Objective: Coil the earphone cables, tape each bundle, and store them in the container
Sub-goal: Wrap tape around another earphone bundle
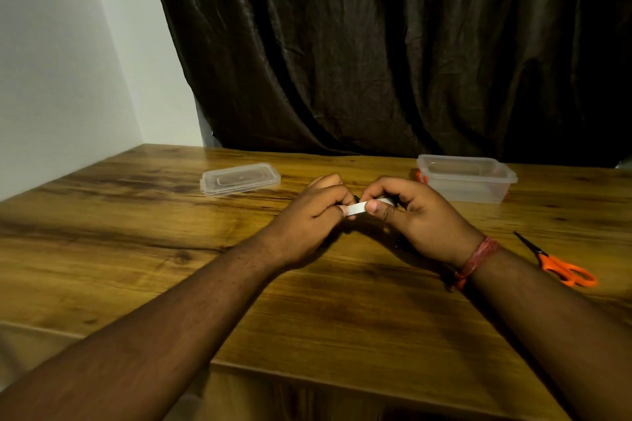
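Taping stage, storage outstanding.
Left hand (pixel 316 212) and right hand (pixel 410 215) pinch white tape (pixel 355 208) round a mostly hidden bundle; container (pixel 466 178) at the far right edge looks empty.

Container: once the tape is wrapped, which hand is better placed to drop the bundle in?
Probably the right hand. The open container sits just beyond it on the right side, while the left hand would have to cross over. Both hands pinch the white tape now.

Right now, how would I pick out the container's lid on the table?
Start at the wooden table and look to its far left part, near the white wall. The lid lies flat there, clear plastic and rectangular, left of both hands. Unlike the deep open container at the far right, it is shallow and low.
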A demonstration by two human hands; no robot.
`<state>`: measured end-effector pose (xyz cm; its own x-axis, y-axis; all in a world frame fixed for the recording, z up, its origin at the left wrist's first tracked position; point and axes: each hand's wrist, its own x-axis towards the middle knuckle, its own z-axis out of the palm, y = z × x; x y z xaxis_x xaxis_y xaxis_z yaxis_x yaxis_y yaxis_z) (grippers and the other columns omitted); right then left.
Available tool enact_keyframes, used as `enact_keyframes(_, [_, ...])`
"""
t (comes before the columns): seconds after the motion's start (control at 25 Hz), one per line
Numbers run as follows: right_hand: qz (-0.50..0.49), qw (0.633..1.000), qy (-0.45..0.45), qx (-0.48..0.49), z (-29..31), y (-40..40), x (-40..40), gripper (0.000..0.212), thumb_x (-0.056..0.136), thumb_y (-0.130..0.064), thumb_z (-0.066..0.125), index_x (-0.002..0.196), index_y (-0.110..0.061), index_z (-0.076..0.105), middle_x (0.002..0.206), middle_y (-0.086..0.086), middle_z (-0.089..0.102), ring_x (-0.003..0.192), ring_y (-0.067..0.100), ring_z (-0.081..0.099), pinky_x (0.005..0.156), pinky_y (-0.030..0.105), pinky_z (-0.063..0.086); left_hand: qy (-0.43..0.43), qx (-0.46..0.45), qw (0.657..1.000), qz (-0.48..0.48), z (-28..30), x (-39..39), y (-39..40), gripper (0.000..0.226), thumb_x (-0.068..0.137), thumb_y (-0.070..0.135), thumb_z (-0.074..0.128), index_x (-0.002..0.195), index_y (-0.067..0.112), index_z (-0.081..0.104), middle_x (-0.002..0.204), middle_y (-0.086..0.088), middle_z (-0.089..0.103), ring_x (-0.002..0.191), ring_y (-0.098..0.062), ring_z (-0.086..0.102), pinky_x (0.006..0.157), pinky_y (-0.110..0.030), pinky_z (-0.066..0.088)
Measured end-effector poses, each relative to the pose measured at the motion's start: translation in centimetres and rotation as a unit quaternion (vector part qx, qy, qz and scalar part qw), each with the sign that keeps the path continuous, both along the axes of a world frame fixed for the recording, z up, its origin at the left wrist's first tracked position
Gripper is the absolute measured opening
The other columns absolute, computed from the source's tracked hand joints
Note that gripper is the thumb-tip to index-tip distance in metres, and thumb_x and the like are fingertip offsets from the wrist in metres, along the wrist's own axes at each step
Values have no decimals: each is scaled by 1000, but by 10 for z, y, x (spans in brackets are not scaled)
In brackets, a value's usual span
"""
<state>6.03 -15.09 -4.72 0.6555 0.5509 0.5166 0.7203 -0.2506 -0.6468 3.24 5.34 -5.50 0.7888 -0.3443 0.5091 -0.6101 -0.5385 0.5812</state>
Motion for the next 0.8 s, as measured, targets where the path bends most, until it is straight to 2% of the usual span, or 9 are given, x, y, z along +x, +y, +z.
enact_keyframes(0.12, [3,1000,-1,15,2,0,0,11,93,-25,59,96,-20,69,89,-6,69,86,10,63,77,23,48,-15,7,1000,2,0,0,0,15,88,14,46,85,11,61,91,3,48,91,-20,49,76,-44,45])
enact_keyframes(0.24, [-6,1000,-8,14,2,3,0,15,91,-30,58,96,-21,69,90,-6,69,87,12,64,79,31,50,32,-49,998,-20,-2,0,4,14,84,13,47,84,12,61,91,2,47,90,-24,49,76,-49,45])
enact_keyframes(0.36, [-3,1000,-10,8,1,5,0,16,90,-30,58,96,-20,69,89,-3,69,86,14,62,78,32,49,12,-41,999,-9,-5,0,8,17,92,28,47,85,20,61,89,8,47,87,-15,49,74,-35,41])
enact_keyframes(0.48, [-8,1000,-11,6,2,1,1,14,91,-30,58,96,-23,69,89,-4,69,85,12,62,77,29,48,-3,-18,1000,-2,-5,3,4,21,95,40,46,86,25,59,87,14,45,85,-12,48,73,-31,38])
enact_keyframes(0.68, [-6,1000,-7,2,0,-1,1,9,95,-17,61,96,-21,69,88,-7,68,83,5,60,74,19,46,22,-39,999,-16,-5,4,3,19,91,25,48,88,12,62,90,8,47,87,-13,49,74,-32,40])
enact_keyframes(0.8, [-9,1000,-15,0,1,-4,2,9,95,-21,61,97,-24,69,89,-10,68,85,6,61,75,20,47,24,-34,999,-15,-3,3,0,19,89,23,48,91,12,63,93,3,49,91,-17,50,77,-40,43])
